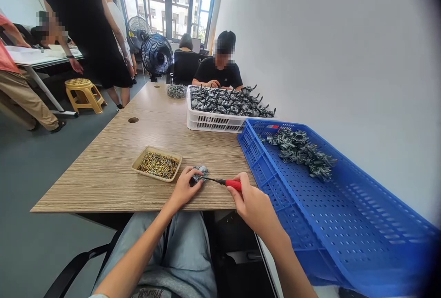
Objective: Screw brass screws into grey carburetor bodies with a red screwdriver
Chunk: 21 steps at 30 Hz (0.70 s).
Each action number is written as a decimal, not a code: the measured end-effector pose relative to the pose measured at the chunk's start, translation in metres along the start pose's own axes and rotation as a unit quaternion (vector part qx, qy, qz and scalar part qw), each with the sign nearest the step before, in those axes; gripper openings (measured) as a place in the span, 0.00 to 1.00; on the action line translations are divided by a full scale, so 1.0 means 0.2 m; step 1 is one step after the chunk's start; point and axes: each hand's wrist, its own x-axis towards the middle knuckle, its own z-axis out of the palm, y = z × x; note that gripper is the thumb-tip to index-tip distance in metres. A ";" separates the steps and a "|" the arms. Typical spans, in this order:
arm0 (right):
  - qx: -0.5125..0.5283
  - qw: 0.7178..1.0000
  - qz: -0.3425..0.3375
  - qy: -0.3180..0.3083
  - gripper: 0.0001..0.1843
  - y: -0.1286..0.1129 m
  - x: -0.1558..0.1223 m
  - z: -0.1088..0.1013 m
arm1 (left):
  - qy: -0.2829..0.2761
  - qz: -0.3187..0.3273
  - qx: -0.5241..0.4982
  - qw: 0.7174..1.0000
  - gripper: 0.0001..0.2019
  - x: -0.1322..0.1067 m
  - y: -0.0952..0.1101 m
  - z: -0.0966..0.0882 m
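Head view: L hand [186, 186] pins a small metal part [203, 169] on the table [113, 174], near a tub [151, 176] of gold bits [158, 164]. R hand [253, 201] grips a red screwdriver [234, 185], tip at the part. Prob. screwing now; next turn needs a steady part & straight tip.

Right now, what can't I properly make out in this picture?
All in the head view:
Part of the grey metal piece: covered by the left hand.
Back of the red-handled screwdriver: hidden in the right hand.
Its tip: too small to tell what it meets.
Gold-coloured pieces: too small to tell apart.
Blue crate: near end blurred, cut off by the right edge.
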 end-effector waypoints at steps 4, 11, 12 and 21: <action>-0.051 0.998 0.038 0.005 0.13 0.00 0.00 0.00 | -0.001 0.001 -0.003 1.000 0.09 0.00 -0.01 0.00; 0.001 1.000 -0.005 0.007 0.07 0.00 -0.01 0.00 | 0.004 0.004 -0.007 1.000 0.09 0.00 -0.01 0.00; -0.030 0.999 0.019 0.007 0.08 -0.01 -0.01 0.01 | 0.004 0.004 -0.006 1.000 0.09 0.00 -0.01 0.00; 0.072 0.996 -0.054 0.010 0.06 0.00 -0.02 0.01 | 0.005 0.006 0.004 1.000 0.09 0.00 0.00 0.00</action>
